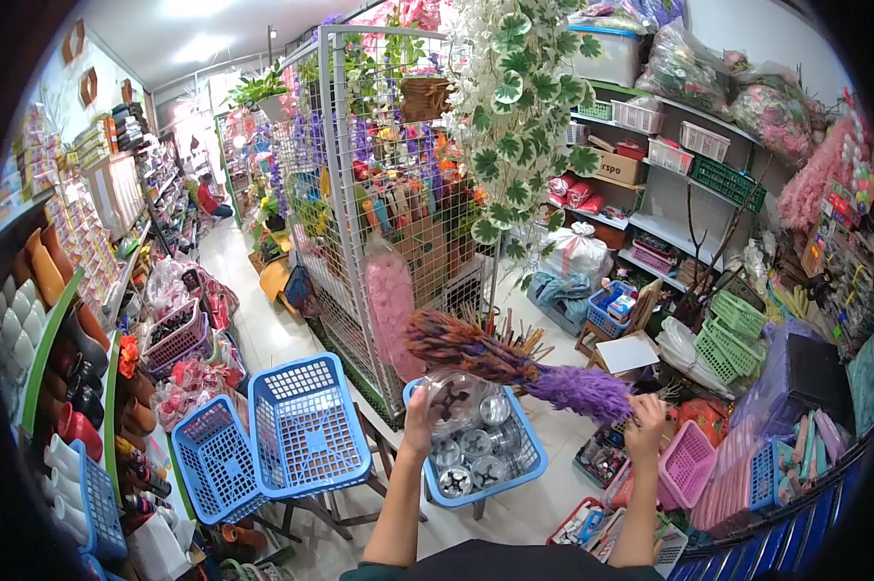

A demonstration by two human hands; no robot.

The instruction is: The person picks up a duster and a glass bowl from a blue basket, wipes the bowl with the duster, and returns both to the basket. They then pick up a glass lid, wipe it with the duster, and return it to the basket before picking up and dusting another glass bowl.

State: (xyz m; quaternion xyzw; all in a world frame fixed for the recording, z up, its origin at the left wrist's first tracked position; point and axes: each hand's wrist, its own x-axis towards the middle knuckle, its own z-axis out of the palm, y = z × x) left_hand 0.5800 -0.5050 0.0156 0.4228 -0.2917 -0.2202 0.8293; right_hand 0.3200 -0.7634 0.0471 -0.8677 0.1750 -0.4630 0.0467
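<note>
My left hand (417, 418) is closed on the edge of a clear round plastic container (453, 399) with a dark pattern showing through it. Below sits a blue basket (536, 472) with several similar clear containers (475, 443) inside. My right hand (645, 426) has its fingers pinched at the purple end of a bunch of dried flowers (582, 389). The bunch stretches leftward, turning from purple to orange-brown, and passes above the basket and the container. Its stems are hard to make out.
Two blue baskets (311, 431) rest on stools to the left. A white wire grid (345, 194) stands ahead, with hanging white flowers and leaves (514, 126). Pink baskets (687, 463) and green baskets (729, 349) crowd the right. A person (209, 198) sits far down the aisle.
</note>
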